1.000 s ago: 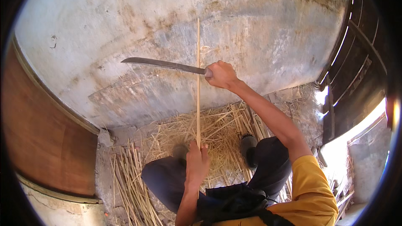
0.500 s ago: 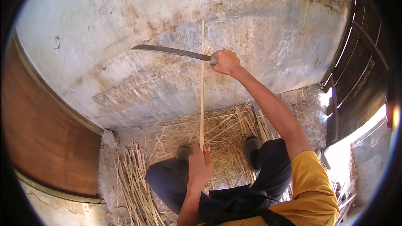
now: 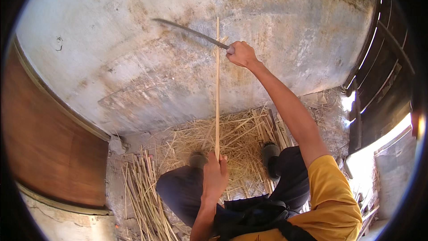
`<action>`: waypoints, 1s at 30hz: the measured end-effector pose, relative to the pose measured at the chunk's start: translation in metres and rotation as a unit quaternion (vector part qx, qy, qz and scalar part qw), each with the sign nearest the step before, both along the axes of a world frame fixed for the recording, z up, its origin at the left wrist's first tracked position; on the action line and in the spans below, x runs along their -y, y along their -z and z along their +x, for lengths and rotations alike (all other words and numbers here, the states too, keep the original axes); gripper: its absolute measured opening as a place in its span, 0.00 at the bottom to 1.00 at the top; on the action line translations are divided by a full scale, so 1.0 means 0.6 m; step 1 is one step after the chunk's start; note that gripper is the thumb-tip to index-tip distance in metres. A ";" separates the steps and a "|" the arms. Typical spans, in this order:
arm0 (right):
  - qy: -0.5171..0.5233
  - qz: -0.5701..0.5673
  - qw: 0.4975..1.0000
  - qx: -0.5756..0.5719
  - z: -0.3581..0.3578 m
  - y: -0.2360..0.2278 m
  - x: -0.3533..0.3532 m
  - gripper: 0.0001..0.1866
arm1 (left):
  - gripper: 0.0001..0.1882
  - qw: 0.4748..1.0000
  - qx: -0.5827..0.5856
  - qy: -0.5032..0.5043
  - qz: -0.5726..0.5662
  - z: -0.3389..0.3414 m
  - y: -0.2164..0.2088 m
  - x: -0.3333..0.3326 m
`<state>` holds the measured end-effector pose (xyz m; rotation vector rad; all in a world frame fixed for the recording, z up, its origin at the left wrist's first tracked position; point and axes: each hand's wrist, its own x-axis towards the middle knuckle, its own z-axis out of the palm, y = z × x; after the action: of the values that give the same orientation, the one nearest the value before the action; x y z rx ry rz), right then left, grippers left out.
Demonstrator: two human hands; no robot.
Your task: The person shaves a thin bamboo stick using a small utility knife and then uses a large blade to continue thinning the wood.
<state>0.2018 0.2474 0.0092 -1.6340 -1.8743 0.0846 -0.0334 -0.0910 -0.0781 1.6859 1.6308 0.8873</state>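
My left hand (image 3: 215, 175) is closed round the lower end of a long, thin pale strip of what looks like bamboo (image 3: 217, 102), held upright between my knees. My right hand (image 3: 242, 55) grips the handle of a machete (image 3: 191, 31) with a long, dark, curved blade. The blade reaches to the left and crosses the strip in its upper part. Small curled shavings (image 3: 221, 40) stand out from the strip where the blade meets it. The strip's bottom end is hidden in my left hand.
A stained plaster wall (image 3: 178, 76) stands close in front. Loose shavings (image 3: 240, 129) cover the ground around my feet. A bundle of split strips (image 3: 145, 192) lies at left, with more pieces (image 3: 281, 131) at right. A brown wooden panel (image 3: 49, 138) borders the left side.
My right hand and the machete have moved up along the strip, away from me. The blade now slants more, its tip raised. My left hand keeps its hold with little movement.
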 end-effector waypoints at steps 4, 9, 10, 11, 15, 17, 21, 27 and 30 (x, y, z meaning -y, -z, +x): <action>0.003 0.013 0.999 0.030 -0.001 0.010 0.017 0.14 | 0.14 1.000 -0.004 0.006 -0.025 -0.007 -0.005 -0.004; -0.085 0.020 0.996 0.028 0.006 0.068 0.097 0.10 | 0.14 0.997 -0.027 -0.037 -0.066 -0.011 -0.017 0.006; -0.082 0.020 0.996 0.028 0.010 0.074 0.122 0.10 | 0.14 0.997 -0.037 -0.038 -0.059 -0.011 -0.017 0.010; -0.101 0.003 0.994 0.036 0.009 0.080 0.146 0.08 | 0.14 0.997 -0.037 -0.038 -0.059 -0.015 -0.012 0.017; -0.147 0.033 0.986 0.067 0.003 0.095 0.240 0.05 | 0.13 1.000 -0.001 -0.023 0.008 -0.035 -0.005 0.057; -0.163 0.032 0.984 0.059 0.002 0.088 0.286 0.04 | 0.13 1.000 0.015 -0.008 0.007 -0.033 -0.006 0.072; -0.195 0.064 0.976 0.072 -0.016 0.092 0.367 0.04 | 0.11 0.999 0.042 0.002 0.027 -0.028 0.009 0.092; -0.196 0.099 0.973 0.072 -0.011 0.132 0.370 0.03 | 0.10 0.999 0.028 0.010 0.014 -0.023 0.023 0.112; -0.141 0.064 0.986 0.060 0.023 0.137 0.321 0.04 | 0.11 0.999 0.036 0.006 0.007 -0.020 0.034 0.128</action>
<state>0.2157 0.0550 -0.0729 -1.3049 -2.1483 -0.0159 -0.0455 -0.1678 -0.0983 1.6525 1.5687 0.9461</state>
